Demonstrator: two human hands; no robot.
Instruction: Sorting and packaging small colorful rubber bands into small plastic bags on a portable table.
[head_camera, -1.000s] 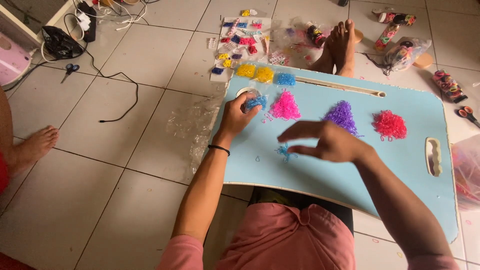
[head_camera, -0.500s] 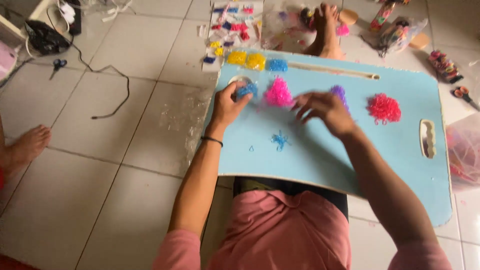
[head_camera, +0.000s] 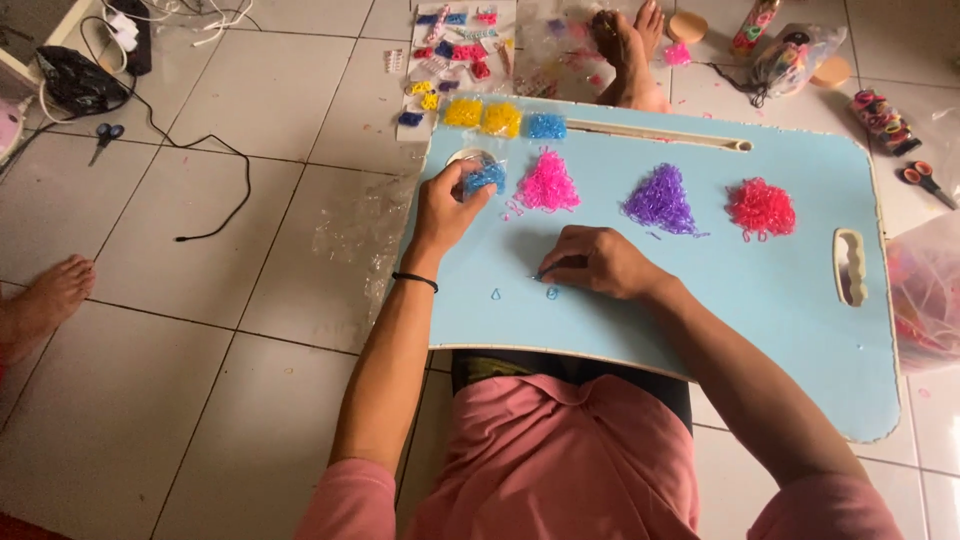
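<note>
A light blue lap table (head_camera: 720, 320) lies across my legs. My left hand (head_camera: 447, 205) holds a small clear bag of blue rubber bands (head_camera: 485, 178) near the table's far left corner. My right hand (head_camera: 592, 262) presses its fingertips down on the tabletop, pinching at small blue bands; two loose blue bands (head_camera: 524, 294) lie just in front of it. Piles of pink bands (head_camera: 548, 184), purple bands (head_camera: 661, 200) and red bands (head_camera: 762, 208) sit in a row beyond my hands.
Small bags of yellow and blue bands (head_camera: 503, 120) lie at the table's far edge. Packets of bands (head_camera: 450, 40), scissors (head_camera: 104, 140), a black cable (head_camera: 215, 190) and clear plastic (head_camera: 360, 230) lie on the tiled floor. Another person's foot (head_camera: 50, 295) is at left.
My right hand came back from the piles to the near middle of the table and pressed down on the loose blue bands. The left hand stayed on the bag.
</note>
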